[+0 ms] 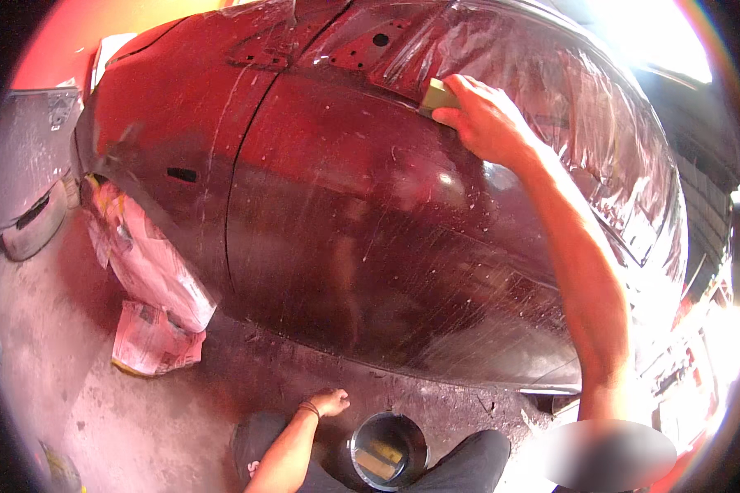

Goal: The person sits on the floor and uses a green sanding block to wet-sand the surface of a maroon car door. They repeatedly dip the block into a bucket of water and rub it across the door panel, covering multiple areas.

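My right hand (487,117) reaches far up over the dark red car door (337,205) and grips a small yellow-green sanding block (438,97). The block rests at the door's upper edge, just below the plastic sheeting (518,62) that covers the window area. Thin streaks and splashes mark the door's glossy surface. Low in the view, my left hand (330,402) hangs above my knee with its fingers curled in, and nothing shows in it. Close to its right stands a black bucket (353,452) with yellowish pieces inside.
Crumpled masking paper (152,255) covers the wheel area at the left and reaches the concrete floor (74,394). Another grey panel (29,140) stands at the far left. My dark-clad knee (485,460) is beside the bucket. A blurred patch hides the lower right.
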`<state>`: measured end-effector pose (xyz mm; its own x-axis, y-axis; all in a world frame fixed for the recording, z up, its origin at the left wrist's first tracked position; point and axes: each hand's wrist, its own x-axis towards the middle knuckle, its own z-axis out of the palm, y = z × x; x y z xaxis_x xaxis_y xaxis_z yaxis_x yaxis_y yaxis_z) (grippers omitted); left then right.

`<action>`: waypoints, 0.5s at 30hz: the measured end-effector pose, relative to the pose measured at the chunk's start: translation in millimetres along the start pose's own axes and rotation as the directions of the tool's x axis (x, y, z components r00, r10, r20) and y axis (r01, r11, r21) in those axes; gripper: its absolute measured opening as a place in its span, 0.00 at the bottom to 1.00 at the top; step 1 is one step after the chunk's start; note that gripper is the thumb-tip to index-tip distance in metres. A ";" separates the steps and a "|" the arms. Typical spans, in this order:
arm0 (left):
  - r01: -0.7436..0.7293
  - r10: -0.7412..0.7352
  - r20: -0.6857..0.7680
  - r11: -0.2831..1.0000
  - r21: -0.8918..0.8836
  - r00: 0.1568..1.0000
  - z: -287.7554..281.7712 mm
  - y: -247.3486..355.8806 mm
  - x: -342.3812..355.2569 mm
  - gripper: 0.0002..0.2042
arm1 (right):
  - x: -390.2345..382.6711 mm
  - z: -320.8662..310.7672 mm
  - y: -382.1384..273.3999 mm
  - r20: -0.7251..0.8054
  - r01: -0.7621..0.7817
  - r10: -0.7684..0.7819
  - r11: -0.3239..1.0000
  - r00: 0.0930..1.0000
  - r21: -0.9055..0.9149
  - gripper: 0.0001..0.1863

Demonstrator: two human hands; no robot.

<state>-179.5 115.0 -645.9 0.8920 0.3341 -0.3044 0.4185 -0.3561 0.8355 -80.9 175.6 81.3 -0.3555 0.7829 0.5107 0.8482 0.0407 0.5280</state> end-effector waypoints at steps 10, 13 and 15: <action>-0.088 0.097 -0.027 0.971 0.220 0.995 -34.2 41.0 -39.5 0.24 | -95.2 -28.4 54.6 0.014 -0.121 0.120 0.991 0.993 0.051 0.23; -0.110 0.123 -0.045 0.970 0.217 0.991 -27.3 50.3 -44.6 0.25 | -5.7 11.0 -6.7 -0.070 0.105 -0.103 0.994 0.992 0.028 0.18; -0.092 0.086 0.033 0.967 0.237 0.996 -20.4 57.4 -34.4 0.27 | 50.5 34.7 -37.4 -0.070 0.058 -0.065 0.994 0.995 -0.094 0.21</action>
<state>-189.6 100.8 -578.1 0.9300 0.2729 -0.2462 0.3634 -0.5818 0.7277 -117.0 235.2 63.7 -0.4364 0.7332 0.5215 0.7855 0.0278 0.6182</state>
